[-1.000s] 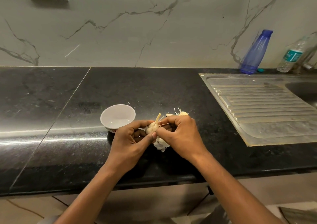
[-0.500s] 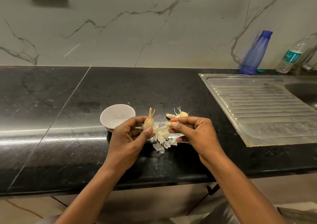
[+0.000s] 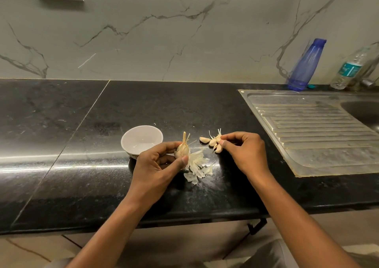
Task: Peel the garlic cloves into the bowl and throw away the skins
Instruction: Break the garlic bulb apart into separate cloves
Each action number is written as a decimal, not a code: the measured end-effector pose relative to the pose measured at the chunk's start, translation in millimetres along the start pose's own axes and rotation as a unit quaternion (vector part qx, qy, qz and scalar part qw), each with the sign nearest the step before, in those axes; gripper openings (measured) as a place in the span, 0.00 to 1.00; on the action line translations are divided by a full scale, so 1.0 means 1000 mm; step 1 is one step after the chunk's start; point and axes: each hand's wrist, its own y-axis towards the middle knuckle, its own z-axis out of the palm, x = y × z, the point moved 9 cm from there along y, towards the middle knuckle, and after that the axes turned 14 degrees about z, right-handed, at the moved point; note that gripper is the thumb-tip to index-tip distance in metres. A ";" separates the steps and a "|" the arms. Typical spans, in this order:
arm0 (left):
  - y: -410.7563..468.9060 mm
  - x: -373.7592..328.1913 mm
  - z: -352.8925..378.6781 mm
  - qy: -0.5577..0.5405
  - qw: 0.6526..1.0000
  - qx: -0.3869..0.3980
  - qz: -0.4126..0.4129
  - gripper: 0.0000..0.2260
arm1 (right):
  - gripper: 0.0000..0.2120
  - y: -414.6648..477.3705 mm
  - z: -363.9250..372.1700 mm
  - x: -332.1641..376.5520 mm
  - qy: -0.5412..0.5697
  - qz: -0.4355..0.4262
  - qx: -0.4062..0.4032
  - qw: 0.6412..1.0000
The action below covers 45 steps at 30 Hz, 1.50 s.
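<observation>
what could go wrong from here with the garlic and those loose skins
The papery skins lie loose on the counter below the garlic bulb in the left hand; a passing arm could scatter them. The cloves by the right hand sit on the counter, not in the bowl, and might get mixed with skins.

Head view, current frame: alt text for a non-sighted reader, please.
The left hand grips a papery, partly stripped garlic bulb over a black stone countertop while the right hand pinches one of several loose pale garlic cloves. Torn white skins lie between the hands; a small white bowl stands left of the bulb.
</observation>
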 end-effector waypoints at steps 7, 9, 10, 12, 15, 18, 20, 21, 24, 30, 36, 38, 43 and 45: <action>0.000 0.000 0.001 -0.013 1.000 -0.001 0.001 0.16 | 0.09 -0.015 -0.007 0.020 -0.008 -0.047 -0.005 0.999; 0.001 -0.001 0.001 -0.010 1.000 0.001 0.005 0.16 | 0.06 -0.030 0.002 0.034 0.012 -0.073 0.044 0.996; 0.001 -0.002 0.002 -0.011 1.000 0.003 0.007 0.16 | 0.05 -0.038 0.011 0.040 0.013 -0.083 0.084 0.993; 0.002 -0.004 0.003 -0.014 1.000 0.009 0.015 0.16 | 0.06 -0.054 0.032 0.049 -0.002 -0.100 0.164 0.981; 0.002 -0.008 0.004 -0.013 0.999 0.019 0.033 0.15 | 0.08 -0.067 0.048 0.057 -0.012 -0.117 0.217 0.969; 0.002 -0.011 0.005 -0.003 0.999 0.026 0.036 0.15 | 0.06 -0.065 0.047 0.059 0.008 -0.111 0.207 0.972; 0.002 -0.012 0.007 0.007 0.999 0.031 0.037 0.15 | 0.07 -0.065 0.045 0.060 0.009 -0.112 0.201 0.973; 0.003 -0.012 0.006 0.009 0.999 0.031 0.037 0.15 | 0.07 -0.065 0.045 0.060 0.007 -0.111 0.199 0.974; 0.003 -0.011 0.005 0.009 0.999 0.028 0.034 0.14 | 0.07 -0.065 0.047 0.058 0.006 -0.103 0.207 0.973; 0.001 -0.006 0.004 -0.032 0.999 0.012 0.013 0.12 | 0.08 -0.068 0.048 0.057 -0.006 -0.116 0.215 0.970; 0.002 -0.005 0.004 -0.036 0.999 0.018 0.012 0.11 | 0.14 -0.073 0.049 0.058 -0.031 -0.145 0.200 0.969; 0.002 -0.004 0.004 -0.035 0.999 0.022 0.011 0.12 | 0.13 -0.074 0.048 0.059 -0.031 -0.156 0.178 0.971; 0.003 -0.007 0.007 -0.036 0.999 0.032 0.013 0.16 | 0.09 -0.083 0.050 0.061 -0.041 -0.188 0.125 0.973; 0.003 -0.006 0.007 -0.048 0.998 0.030 0.007 0.17 | 0.08 -0.088 0.052 0.063 -0.032 -0.199 0.115 0.973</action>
